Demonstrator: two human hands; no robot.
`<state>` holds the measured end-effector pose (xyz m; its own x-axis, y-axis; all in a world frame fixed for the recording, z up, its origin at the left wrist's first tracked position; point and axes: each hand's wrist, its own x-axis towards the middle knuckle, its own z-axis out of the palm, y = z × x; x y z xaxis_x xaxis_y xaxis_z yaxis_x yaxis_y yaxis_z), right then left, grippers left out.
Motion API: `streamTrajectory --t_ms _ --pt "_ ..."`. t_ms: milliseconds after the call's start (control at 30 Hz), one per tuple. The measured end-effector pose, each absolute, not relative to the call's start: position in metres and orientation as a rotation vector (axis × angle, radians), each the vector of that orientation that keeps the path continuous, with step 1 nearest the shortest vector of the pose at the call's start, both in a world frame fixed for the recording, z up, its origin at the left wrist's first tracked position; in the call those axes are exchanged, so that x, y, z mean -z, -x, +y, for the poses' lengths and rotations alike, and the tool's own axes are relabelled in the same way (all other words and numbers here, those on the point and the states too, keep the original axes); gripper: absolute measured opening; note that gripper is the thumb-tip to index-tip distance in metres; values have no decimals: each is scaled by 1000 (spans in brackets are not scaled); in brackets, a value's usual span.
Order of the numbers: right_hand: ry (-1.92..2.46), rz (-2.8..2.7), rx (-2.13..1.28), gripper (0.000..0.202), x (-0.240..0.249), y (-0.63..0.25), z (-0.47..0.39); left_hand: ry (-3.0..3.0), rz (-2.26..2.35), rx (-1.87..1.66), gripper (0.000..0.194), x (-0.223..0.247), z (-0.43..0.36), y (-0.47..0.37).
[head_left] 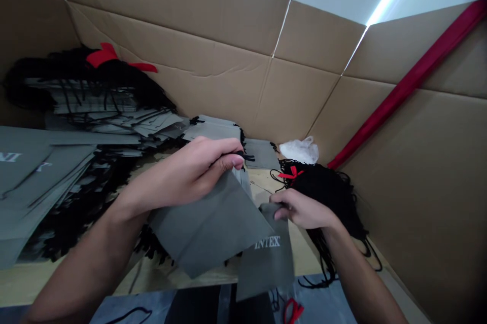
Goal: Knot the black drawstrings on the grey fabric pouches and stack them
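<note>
My left hand (pixel 213 167) is closed, thumb pressed on a short black cord (pixel 248 157) that sticks out past the fingertips. A plain grey pouch (pixel 213 227) hangs below that hand. My right hand (pixel 297 207) pinches the top corner of a second grey pouch (pixel 266 268), printed INTEX in white, which hangs over the table's front edge. The lower right part of the plain pouch overlaps the printed one. Just right of my right hand lies a bundle of black cords (pixel 331 187) with a red tie (pixel 292 174).
Grey pouches with black cords are heaped at the left (pixel 95 106), and more lie flat behind my hands (pixel 261 153). A clear plastic bag (pixel 300 150) rests by the cardboard wall (pixel 228 35). Red-handled scissors (pixel 292 310) lie below the table edge.
</note>
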<state>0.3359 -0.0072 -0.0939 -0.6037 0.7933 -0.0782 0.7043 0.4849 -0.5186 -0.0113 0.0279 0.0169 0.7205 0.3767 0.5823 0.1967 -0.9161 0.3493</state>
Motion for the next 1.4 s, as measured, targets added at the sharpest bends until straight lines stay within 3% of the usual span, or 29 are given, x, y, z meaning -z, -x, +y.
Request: streamTrajectory --t_ms 200,400,533,933,1100,1400 --pt "1076 -2415 -547 31 9 -342 -21 -2634 530 -1067 28 -18 31 11" --pt "791 -2313 -466 24 -30 -308 0 -2621 691 -1093 31 -18 36 16" --pt "756 -2245 -441 23 -38 -287 7 -2627 778 -1120 33 -18 36 19" --pt "762 -2122 -428 54 -23 -260 -4 -2783 687 -1110 22 -12 42 16" --pt "850 -2114 -431 63 -17 -251 8 -2820 754 -1124 27 -11 45 10" --pt "845 -2115 -580 67 -12 -245 18 -2942 857 -1262 24 -6 48 12"
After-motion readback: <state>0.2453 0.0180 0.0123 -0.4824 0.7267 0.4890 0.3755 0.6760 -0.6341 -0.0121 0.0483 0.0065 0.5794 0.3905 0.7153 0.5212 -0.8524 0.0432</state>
